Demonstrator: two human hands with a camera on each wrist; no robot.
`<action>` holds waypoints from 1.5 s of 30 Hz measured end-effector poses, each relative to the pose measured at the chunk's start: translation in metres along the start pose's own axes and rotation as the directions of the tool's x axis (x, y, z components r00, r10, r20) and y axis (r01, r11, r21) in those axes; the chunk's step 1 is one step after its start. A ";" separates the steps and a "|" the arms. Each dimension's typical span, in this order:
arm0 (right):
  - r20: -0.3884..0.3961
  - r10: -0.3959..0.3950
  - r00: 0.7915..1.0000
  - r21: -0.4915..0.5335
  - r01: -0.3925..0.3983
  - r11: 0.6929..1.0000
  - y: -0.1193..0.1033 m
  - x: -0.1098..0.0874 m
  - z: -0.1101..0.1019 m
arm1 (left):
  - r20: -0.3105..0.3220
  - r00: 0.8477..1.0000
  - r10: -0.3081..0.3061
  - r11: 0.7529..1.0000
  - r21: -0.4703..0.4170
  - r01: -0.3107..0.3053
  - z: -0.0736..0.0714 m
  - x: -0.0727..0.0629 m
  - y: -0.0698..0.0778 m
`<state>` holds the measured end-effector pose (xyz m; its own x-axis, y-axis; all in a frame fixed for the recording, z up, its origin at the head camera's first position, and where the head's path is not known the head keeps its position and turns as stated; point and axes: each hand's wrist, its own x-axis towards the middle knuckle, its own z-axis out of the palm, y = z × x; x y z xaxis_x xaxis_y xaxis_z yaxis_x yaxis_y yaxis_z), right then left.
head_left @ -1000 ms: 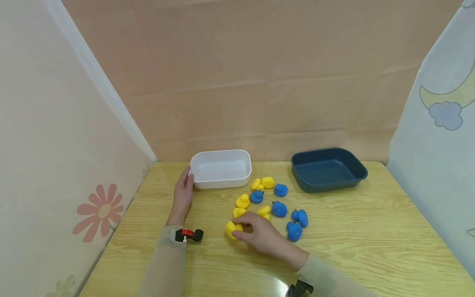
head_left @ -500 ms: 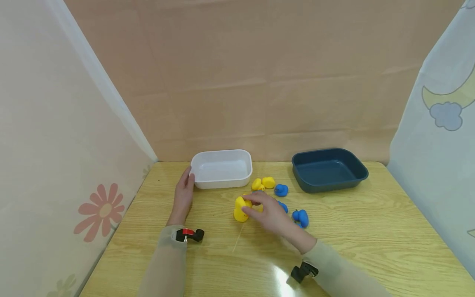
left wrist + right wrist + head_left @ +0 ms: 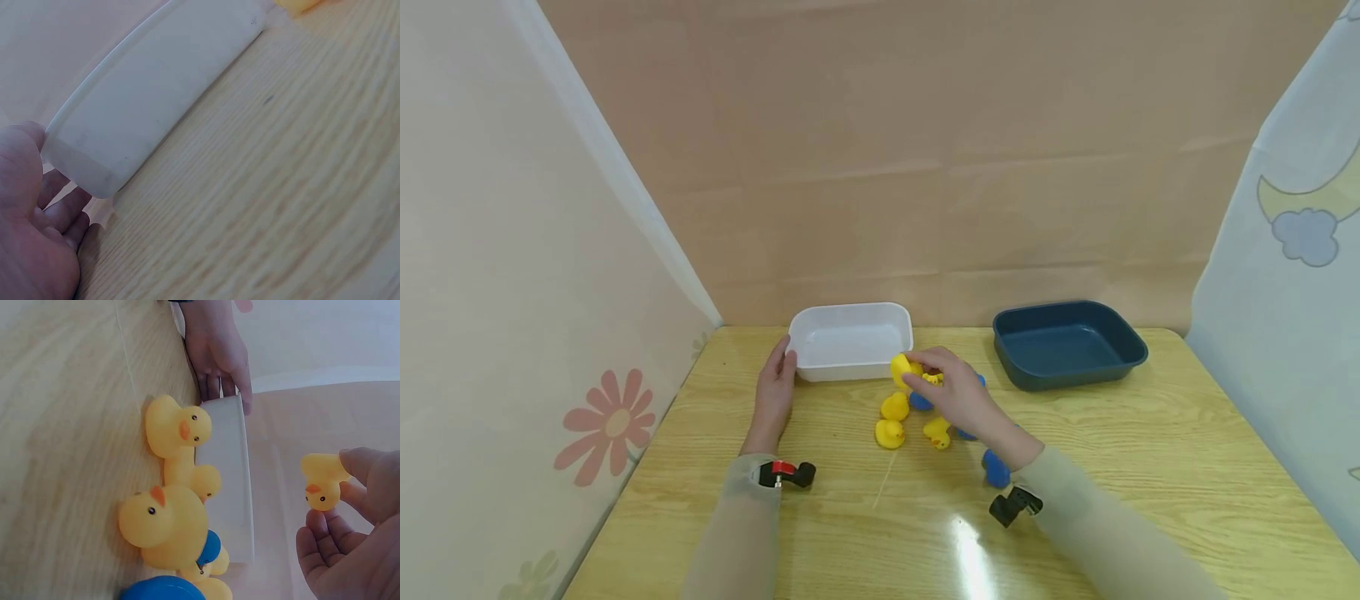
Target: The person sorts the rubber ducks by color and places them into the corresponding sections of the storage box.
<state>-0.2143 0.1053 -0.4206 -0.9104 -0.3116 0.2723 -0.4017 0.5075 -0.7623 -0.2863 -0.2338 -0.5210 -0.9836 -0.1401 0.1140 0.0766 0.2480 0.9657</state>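
Observation:
My right hand [image 3: 951, 385] pinches a yellow rubber duck [image 3: 322, 481] between thumb and fingers. It is raised beside the front right corner of the white plastic tub [image 3: 850, 371]. My left hand [image 3: 775, 392] holds that tub at its left end, with the thumb at the rim and the fingers against the outer wall [image 3: 119, 137]. Several more yellow rubber ducks [image 3: 891, 433] stand or lie on the table in front of the tub. Blue rubber ducks [image 3: 996, 469] lie to their right, partly hidden by my right hand and forearm.
A dark blue tub [image 3: 1067, 343] stands at the back right of the wooden table [image 3: 1150, 467]. Behind the table hangs a tan cloth backdrop [image 3: 880, 167]. Patterned cloths close off the left and right sides.
My right hand has lifted the yellow duck from the front of the group and carried it up and back towards the white tub. The left hand stays at the tub's end.

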 end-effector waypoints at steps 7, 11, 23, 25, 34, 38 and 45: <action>-0.013 0.029 1.000 -0.048 -0.030 0.998 0.001 0.023 -0.003 | -0.001 1.000 0.010 1.000 0.002 -0.010 -0.001 -0.001 -0.001; -0.008 0.046 0.999 -0.048 -0.046 0.998 0.001 0.035 -0.004 | -0.005 1.000 0.009 1.000 -0.004 -0.009 -0.001 -0.003 0.000; -0.023 0.089 0.996 -0.097 -0.090 0.991 0.010 0.060 0.001 | 0.009 1.000 -0.004 1.000 -0.010 0.004 0.000 -0.002 0.001; -0.023 0.093 0.995 -0.108 -0.095 0.990 0.012 0.063 0.003 | 0.007 1.000 -0.002 1.000 -0.009 0.002 0.001 -0.002 0.000; -0.011 0.111 0.994 -0.141 -0.112 0.984 0.024 0.072 0.011 | 0.006 1.000 -0.014 1.000 -0.012 0.014 0.001 -0.002 -0.001; -0.016 0.131 0.991 -0.148 -0.132 0.980 0.027 0.077 0.012 | -0.002 1.000 -0.014 1.000 -0.008 0.014 0.001 -0.001 -0.001; -0.015 0.173 0.985 -0.124 -0.174 0.977 0.033 0.083 0.015 | -0.005 1.000 -0.007 1.000 -0.016 0.007 0.001 -0.001 -0.001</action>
<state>-0.3015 0.0843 -0.4316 -0.9676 -0.2069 0.1446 -0.2463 0.6496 -0.7193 -0.2855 -0.2328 -0.5223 -0.9833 -0.1462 0.1084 0.0726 0.2313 0.9702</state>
